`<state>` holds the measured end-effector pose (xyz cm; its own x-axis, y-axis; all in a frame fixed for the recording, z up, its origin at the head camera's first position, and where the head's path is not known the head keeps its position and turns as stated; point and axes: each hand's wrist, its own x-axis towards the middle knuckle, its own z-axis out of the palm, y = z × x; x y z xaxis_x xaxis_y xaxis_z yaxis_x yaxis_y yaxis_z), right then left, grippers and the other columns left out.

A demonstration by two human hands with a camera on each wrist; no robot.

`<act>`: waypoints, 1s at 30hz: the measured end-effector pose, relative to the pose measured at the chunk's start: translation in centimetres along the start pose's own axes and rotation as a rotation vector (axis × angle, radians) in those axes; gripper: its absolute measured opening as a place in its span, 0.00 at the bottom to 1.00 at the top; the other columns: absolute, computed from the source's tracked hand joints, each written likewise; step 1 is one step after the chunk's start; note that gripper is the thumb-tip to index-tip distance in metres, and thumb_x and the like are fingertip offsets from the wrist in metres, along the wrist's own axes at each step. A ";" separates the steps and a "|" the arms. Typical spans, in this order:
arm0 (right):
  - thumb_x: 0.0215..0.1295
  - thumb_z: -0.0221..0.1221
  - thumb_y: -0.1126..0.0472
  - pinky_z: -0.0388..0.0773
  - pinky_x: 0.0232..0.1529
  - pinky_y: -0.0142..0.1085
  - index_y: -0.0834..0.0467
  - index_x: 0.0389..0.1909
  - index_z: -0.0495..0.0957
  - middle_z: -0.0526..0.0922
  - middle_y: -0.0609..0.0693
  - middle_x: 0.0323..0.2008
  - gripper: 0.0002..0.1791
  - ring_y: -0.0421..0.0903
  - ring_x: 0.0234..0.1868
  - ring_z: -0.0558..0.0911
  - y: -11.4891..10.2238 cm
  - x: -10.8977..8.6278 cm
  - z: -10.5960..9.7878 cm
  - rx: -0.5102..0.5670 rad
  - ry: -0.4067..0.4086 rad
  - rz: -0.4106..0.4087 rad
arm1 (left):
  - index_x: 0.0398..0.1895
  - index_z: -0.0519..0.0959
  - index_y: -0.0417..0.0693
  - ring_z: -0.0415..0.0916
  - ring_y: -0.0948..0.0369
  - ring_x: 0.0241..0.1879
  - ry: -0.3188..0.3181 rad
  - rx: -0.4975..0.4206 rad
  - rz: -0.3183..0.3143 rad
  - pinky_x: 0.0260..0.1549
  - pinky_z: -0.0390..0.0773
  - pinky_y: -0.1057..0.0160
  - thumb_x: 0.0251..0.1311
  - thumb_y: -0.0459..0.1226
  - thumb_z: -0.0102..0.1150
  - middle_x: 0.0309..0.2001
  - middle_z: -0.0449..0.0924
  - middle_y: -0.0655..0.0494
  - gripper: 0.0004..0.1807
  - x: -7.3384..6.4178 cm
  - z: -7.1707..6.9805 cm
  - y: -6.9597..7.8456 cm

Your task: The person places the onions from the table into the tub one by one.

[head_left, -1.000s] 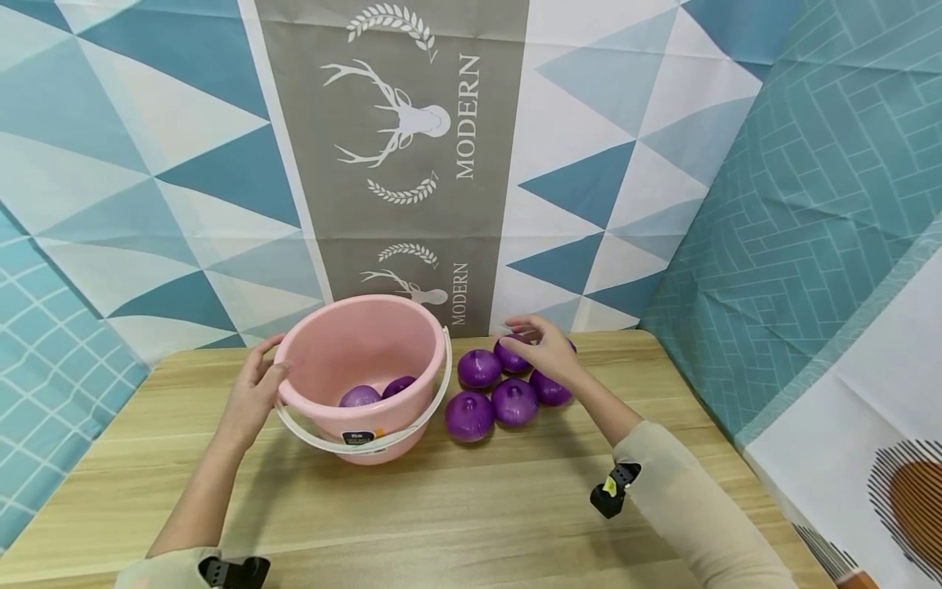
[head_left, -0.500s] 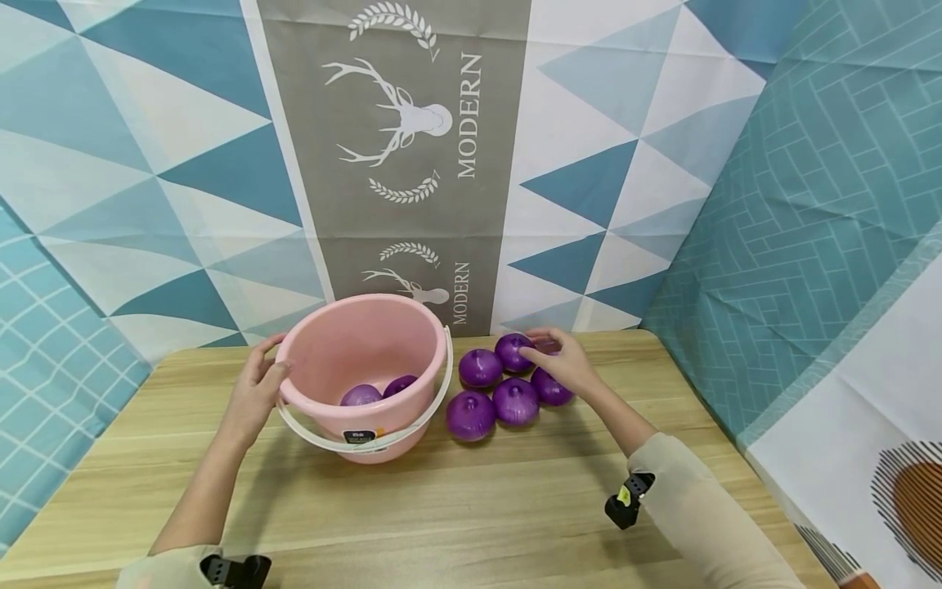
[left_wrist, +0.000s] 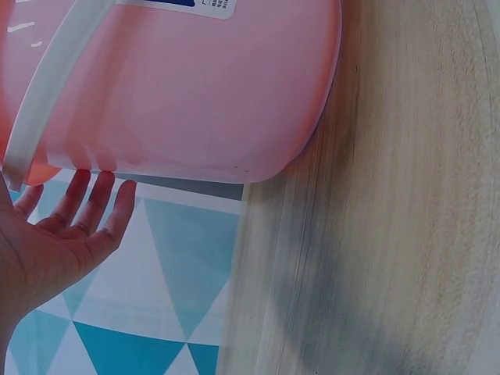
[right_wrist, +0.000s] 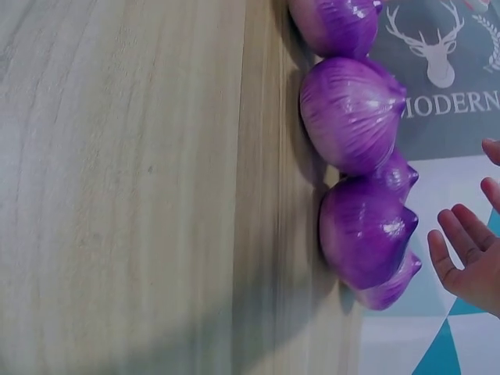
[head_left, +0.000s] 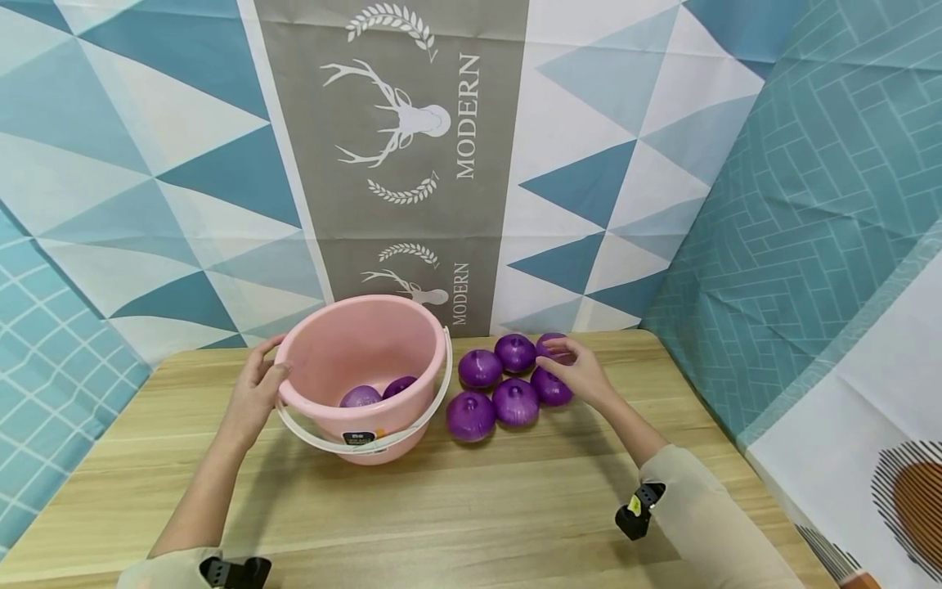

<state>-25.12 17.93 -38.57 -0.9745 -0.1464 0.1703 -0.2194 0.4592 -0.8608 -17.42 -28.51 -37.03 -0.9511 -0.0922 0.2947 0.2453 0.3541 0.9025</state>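
A pink bucket (head_left: 368, 327) with a white handle (head_left: 324, 444) stands upright on the table. My left hand (head_left: 253, 393) holds its left rim, thumb at the edge, and fingertips (left_wrist: 104, 178) lie against the outer wall in the left wrist view. Two purple onions (head_left: 361, 397) are inside, partly hidden by the near rim. Right of the bucket, several more purple onions sit close together, including a front-left onion (head_left: 471, 415). Over the far-right onion (head_left: 548, 342) hovers my right hand (head_left: 577, 372), fingers spread around nothing; in the right wrist view it is apart from the onions.
The wooden table (head_left: 471, 515) ends at a patterned cloth backdrop (head_left: 412, 164) behind the bucket. Another cloth (head_left: 824, 204) hangs along the right side. Each forearm wears a black wrist camera, such as the right one (head_left: 639, 511).
My right hand has moved right, from over the back-middle onion to the far-right one, uncovering the back-middle onion. The left hand and bucket have stayed in place.
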 end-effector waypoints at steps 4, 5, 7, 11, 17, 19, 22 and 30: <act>0.62 0.61 0.56 0.72 0.58 0.51 0.66 0.56 0.71 0.75 0.66 0.55 0.26 0.60 0.54 0.75 0.7 -0.1 -0.4 -0.001 0.012 0.021 | 0.69 0.56 0.47 0.74 0.72 0.26 0.003 0.002 0.002 0.22 0.77 0.72 0.69 0.39 0.42 0.37 0.73 0.72 0.26 0.0 0.0 0.0; 0.61 0.61 0.56 0.72 0.58 0.52 0.66 0.56 0.71 0.75 0.66 0.55 0.26 0.61 0.54 0.75 0.8 -0.1 -0.5 0.005 0.014 0.026 | 0.69 0.56 0.47 0.74 0.72 0.26 0.002 0.002 0.000 0.22 0.77 0.71 0.69 0.39 0.42 0.37 0.73 0.72 0.26 0.0 0.0 0.0; 0.61 0.61 0.56 0.71 0.59 0.52 0.67 0.57 0.71 0.75 0.67 0.54 0.27 0.61 0.54 0.75 1.1 -0.2 -0.7 0.006 0.015 0.029 | 0.69 0.56 0.47 0.75 0.72 0.27 0.001 -0.002 -0.002 0.22 0.78 0.71 0.69 0.39 0.42 0.37 0.73 0.72 0.26 0.0 0.0 0.0; 0.61 0.62 0.55 0.72 0.58 0.51 0.65 0.56 0.72 0.75 0.65 0.54 0.26 0.60 0.54 0.75 1.6 -0.3 -1.0 -0.030 0.024 0.040 | 0.69 0.56 0.48 0.75 0.72 0.27 0.001 -0.006 -0.006 0.23 0.78 0.72 0.69 0.39 0.42 0.38 0.73 0.72 0.26 -0.1 0.0 0.1; 0.59 0.63 0.54 0.75 0.55 0.49 0.64 0.55 0.73 0.77 0.63 0.52 0.26 0.58 0.53 0.76 2.5 -0.7 -1.4 -0.059 0.051 0.064 | 0.69 0.56 0.48 0.75 0.72 0.27 0.002 -0.001 -0.010 0.23 0.78 0.71 0.69 0.39 0.42 0.37 0.73 0.72 0.26 -0.1 0.0 0.1; 0.59 0.63 0.54 0.75 0.54 0.49 0.64 0.55 0.73 0.77 0.63 0.53 0.26 0.58 0.52 0.76 2.8 -0.7 -1.5 -0.058 0.056 0.067 | 0.69 0.56 0.48 0.75 0.72 0.27 0.004 -0.001 -0.009 0.23 0.78 0.72 0.69 0.39 0.42 0.37 0.73 0.72 0.26 -0.1 0.1 0.1; 0.59 0.63 0.55 0.75 0.54 0.49 0.63 0.55 0.72 0.77 0.63 0.52 0.26 0.59 0.52 0.76 3.4 -0.7 -1.6 -0.065 0.061 0.079 | 0.69 0.56 0.47 0.75 0.72 0.27 0.003 -0.006 -0.005 0.23 0.78 0.72 0.69 0.39 0.42 0.37 0.73 0.71 0.26 -0.1 0.1 0.1; 0.59 0.63 0.56 0.75 0.53 0.49 0.63 0.55 0.73 0.77 0.64 0.52 0.25 0.59 0.52 0.76 3.9 -0.9 -1.8 -0.095 0.069 0.109 | 0.69 0.56 0.45 0.76 0.71 0.28 -0.001 -0.010 0.004 0.23 0.79 0.71 0.69 0.38 0.42 0.38 0.73 0.71 0.26 -0.1 0.1 0.2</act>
<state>-25.24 21.41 -41.27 -0.9930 -0.0324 0.1134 -0.1124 0.5507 -0.8271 -17.31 -28.37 -36.93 -0.9505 -0.0897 0.2974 0.2504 0.3455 0.9044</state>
